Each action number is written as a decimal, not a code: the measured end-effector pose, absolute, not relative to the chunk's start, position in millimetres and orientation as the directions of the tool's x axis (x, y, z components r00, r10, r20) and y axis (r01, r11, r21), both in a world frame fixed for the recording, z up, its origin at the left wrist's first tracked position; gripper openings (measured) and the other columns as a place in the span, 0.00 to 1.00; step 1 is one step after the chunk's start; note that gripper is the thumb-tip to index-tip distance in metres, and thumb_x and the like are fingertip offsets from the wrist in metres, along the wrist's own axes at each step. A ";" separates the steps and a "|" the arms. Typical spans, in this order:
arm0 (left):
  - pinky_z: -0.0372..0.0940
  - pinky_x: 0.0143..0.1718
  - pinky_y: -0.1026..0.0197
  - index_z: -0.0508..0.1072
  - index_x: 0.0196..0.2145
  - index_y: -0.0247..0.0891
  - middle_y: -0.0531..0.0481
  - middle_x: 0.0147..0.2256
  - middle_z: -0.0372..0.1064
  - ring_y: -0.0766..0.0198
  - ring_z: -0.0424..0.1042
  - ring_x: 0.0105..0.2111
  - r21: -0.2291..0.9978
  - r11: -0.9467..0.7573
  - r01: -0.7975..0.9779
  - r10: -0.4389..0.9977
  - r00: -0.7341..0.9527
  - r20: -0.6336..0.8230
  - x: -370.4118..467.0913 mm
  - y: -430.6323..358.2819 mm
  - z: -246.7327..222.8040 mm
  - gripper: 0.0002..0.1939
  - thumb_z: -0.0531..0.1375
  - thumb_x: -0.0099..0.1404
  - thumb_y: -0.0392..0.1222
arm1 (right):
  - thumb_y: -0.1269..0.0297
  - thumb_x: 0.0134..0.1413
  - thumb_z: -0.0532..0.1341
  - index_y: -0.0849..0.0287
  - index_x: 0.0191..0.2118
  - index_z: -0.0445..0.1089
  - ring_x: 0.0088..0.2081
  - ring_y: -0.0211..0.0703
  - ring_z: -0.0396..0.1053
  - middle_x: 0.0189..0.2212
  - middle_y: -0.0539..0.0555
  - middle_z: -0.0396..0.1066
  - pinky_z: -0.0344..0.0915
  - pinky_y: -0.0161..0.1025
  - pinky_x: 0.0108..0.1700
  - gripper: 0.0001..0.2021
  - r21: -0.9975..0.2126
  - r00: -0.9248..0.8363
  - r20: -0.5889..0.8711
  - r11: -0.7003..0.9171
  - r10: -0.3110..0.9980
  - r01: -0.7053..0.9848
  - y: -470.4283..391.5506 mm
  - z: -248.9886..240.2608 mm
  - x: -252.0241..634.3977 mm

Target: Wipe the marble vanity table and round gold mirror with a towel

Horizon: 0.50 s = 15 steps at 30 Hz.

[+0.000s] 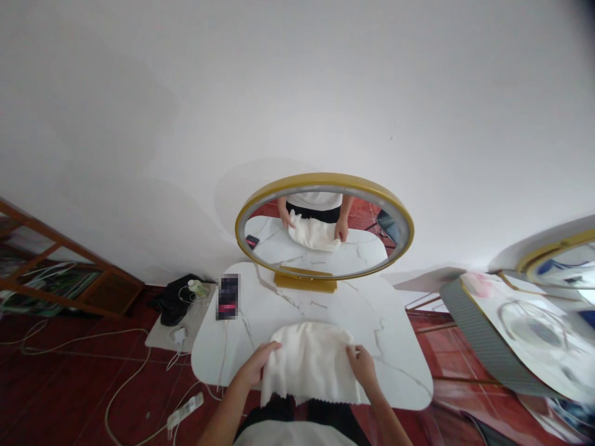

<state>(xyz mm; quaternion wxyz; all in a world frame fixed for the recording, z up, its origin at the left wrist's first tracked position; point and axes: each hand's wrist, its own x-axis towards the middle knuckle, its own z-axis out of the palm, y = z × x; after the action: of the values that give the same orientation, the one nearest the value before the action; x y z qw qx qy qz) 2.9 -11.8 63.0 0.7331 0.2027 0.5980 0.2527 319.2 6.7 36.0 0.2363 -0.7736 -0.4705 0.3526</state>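
Note:
A soft cream-white cloth (310, 362) lies across the front of the marble-patterned table (395, 347), with its wavy lower edge hanging over the table's near side. At its left edge, my left hand (261, 362) pinches the fabric, thumb on top. My right hand (362, 367) has its fingers closed on the opposite edge. Between the two hands the cloth is spread out, rounded at the far end. Its exact kind cannot be made out. The round mirror reflects both hands and the cloth.
A gold-framed mirror (325, 179) stands at the table's back on a gold base (305, 282). A phone (227, 297) with a cable lies at the left. A power strip (185, 411) and cords are on the red floor. Another table (493, 334) with a mirror stands right.

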 end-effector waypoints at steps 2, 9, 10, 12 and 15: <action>0.67 0.36 0.59 0.73 0.33 0.36 0.48 0.28 0.74 0.56 0.74 0.33 0.586 0.792 -0.173 0.611 0.189 -0.769 4.6 -9.5 71.9 0.19 0.60 0.49 0.54 | 0.35 0.40 0.52 0.58 0.28 0.69 0.27 0.53 0.72 0.21 0.57 0.72 0.67 0.46 0.31 0.27 -0.729 0.276 -0.343 -0.440 0.898 0.524 15.6 40.5 333.0; 0.66 0.37 0.59 0.67 0.49 0.40 0.51 0.35 0.74 0.56 0.73 0.36 0.643 0.701 -0.308 0.712 0.249 -0.657 6.9 -17.7 84.8 0.34 0.65 0.40 0.37 | 0.35 0.45 0.52 0.63 0.48 0.64 0.24 0.45 0.69 0.21 0.51 0.70 0.66 0.41 0.28 0.35 -0.802 0.277 -0.226 -0.340 0.934 0.491 47.1 59.4 366.4; 0.66 0.36 0.59 0.66 0.49 0.41 0.51 0.36 0.73 0.56 0.73 0.36 0.664 0.677 -0.319 0.733 0.203 -0.649 9.4 -20.1 79.3 0.35 0.65 0.40 0.37 | 0.35 0.45 0.53 0.62 0.49 0.64 0.24 0.45 0.69 0.22 0.51 0.70 0.66 0.42 0.29 0.35 -0.800 0.277 -0.190 -0.311 0.942 0.513 50.0 59.8 368.9; 0.66 0.36 0.60 0.65 0.48 0.42 0.50 0.39 0.73 0.57 0.73 0.36 0.738 0.577 -0.350 0.804 0.085 -0.588 15.7 -23.6 64.8 0.32 0.65 0.42 0.38 | 0.36 0.44 0.54 0.61 0.48 0.64 0.27 0.45 0.68 0.28 0.53 0.71 0.66 0.44 0.32 0.35 -0.790 0.263 -0.116 -0.250 0.958 0.560 52.7 59.2 370.0; 0.67 0.40 0.58 0.66 0.45 0.41 0.46 0.43 0.71 0.57 0.73 0.39 0.883 0.388 -0.265 0.885 -0.161 -0.437 22.1 -23.6 42.0 0.25 0.65 0.47 0.41 | 0.40 0.47 0.56 0.56 0.49 0.65 0.41 0.50 0.68 0.42 0.58 0.70 0.64 0.49 0.44 0.29 -0.755 0.191 -0.011 -0.133 0.981 0.642 48.0 57.0 359.3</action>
<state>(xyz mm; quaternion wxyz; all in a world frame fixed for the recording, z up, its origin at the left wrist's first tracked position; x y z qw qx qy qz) 22.1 -23.6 42.0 0.5913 0.2640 0.5869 0.4861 359.3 48.0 57.0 0.3169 -0.7037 -0.5769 0.2675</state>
